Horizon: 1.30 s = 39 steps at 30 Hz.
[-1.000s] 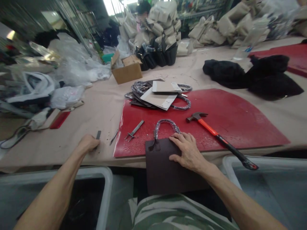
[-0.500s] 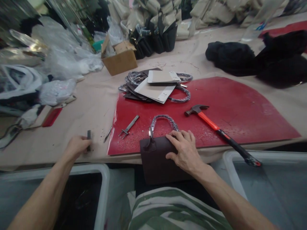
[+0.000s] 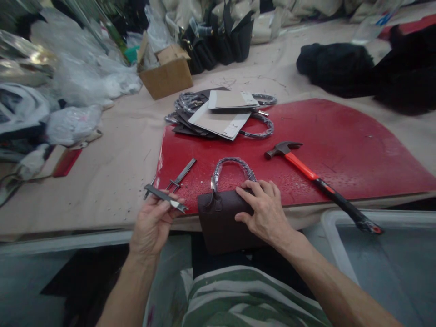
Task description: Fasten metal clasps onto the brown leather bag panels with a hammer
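Beige cloth covers the counter (image 3: 119, 170), with cloudy clear plastic bags (image 3: 71, 77) heaped at the far left, an open brown cardboard box (image 3: 166, 77) behind and upright black bags (image 3: 221, 45) beside it. On a flat, glossy red board (image 3: 330, 141) sits a loose pile of dark and pale panels (image 3: 220, 120) with plastic-wrapped handles; a claw hammer with an orange-and-black handle (image 3: 309, 175) lies to the right, its butt jutting past the front edge.

Nearest the wearer, a dark brown smooth panel (image 3: 223, 222) overhangs that edge, its wrapped loop handle (image 3: 233, 161) on the board. Of the two hands, the right hand (image 3: 260, 209) presses on the panel with fingers spread, gripping nothing; the left hand (image 3: 153, 222), palm up, has its fingers curled around a slim grey metal tool with a notched tip (image 3: 163, 197). Just beyond is a pronged metal tool (image 3: 184, 172).

The right hand covers the handle's right base and, with its forearm, part of the panel. Crumpled black cloth (image 3: 335, 68) is cut off at the right, and the pile's lower layers are hard to separate.
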### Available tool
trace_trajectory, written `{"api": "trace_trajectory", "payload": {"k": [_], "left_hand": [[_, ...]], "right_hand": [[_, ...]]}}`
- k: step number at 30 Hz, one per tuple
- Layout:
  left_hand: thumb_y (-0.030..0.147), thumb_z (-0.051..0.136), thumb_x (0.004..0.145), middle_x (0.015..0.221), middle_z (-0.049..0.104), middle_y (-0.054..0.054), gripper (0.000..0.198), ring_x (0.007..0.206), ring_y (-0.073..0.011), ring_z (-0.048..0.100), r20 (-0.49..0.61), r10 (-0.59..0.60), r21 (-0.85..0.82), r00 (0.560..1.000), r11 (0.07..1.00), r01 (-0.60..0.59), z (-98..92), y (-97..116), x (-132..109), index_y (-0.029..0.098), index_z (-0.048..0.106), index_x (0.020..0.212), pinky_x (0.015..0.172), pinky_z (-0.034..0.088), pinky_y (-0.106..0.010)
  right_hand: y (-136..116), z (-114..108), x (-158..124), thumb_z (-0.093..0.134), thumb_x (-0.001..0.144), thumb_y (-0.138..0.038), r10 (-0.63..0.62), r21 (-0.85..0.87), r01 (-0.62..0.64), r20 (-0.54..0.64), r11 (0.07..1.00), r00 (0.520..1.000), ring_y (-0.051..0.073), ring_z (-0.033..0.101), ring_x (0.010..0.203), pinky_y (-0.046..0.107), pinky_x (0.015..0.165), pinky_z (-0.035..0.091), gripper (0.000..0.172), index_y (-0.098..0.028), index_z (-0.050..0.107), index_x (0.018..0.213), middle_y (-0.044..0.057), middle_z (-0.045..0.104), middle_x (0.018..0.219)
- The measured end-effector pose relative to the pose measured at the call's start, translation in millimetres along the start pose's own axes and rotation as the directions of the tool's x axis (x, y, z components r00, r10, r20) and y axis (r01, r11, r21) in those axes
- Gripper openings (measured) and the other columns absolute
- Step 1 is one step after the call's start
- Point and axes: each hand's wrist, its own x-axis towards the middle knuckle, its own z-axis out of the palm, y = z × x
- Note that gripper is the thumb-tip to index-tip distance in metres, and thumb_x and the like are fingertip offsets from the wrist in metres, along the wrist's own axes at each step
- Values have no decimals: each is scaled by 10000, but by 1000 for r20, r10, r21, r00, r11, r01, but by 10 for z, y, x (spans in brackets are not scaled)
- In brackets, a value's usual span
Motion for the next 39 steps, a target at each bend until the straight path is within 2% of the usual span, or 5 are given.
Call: {"api": "trace_trajectory", "payload": {"k": [4,9,26,33,39], "left_hand": [[260,820,743,895,723,-12,332,835,-206,744,77,60,-2,995,998,-60,392,-425,-123,192,612,992,730,647,-341],[215,677,893,1047,704,-58,194,965,-187,727,240,273,278,932,900,-335,579,-726,-233,180,598,1066,921,594,-331],[167,593,937,1088,690,-78,180,1037,-201,684,473,487,504,734,534,-679,583,-886,-157,183,600,1116,980,550,-420],[97,529,940,1046,674,-77,202,1008,-181,669,587,571,390,574,422,-818,676,-848,-126,177,529,1125,912,568,-370],[153,492,966,1044,648,-84,172,998,-187,655,578,498,453,646,463,-762,681,-870,-84,184,526,1131,926,555,-385]], "right_hand": [[-1,5,-4,872,682,-377,0,12,0,-9,1000,1000,335,416,1228,558,1130,261,652,-273,634,1280,45,572,1333],[3,22,-19,831,712,-373,-5,13,5,-29,1000,1000,334,414,1238,561,1130,262,621,-257,626,1287,58,564,1348],[-7,-2,-28,826,709,-344,-6,36,8,-34,999,999,341,410,1236,571,1123,267,623,-244,610,1284,58,562,1351],[-12,-3,-26,836,703,-339,-5,42,6,-24,999,1000,338,404,1233,557,1129,263,644,-238,606,1296,52,551,1365],[-2,-4,-31,816,719,-337,-11,47,12,-32,999,999,340,410,1231,568,1130,256,613,-242,607,1286,56,560,1352]]}}
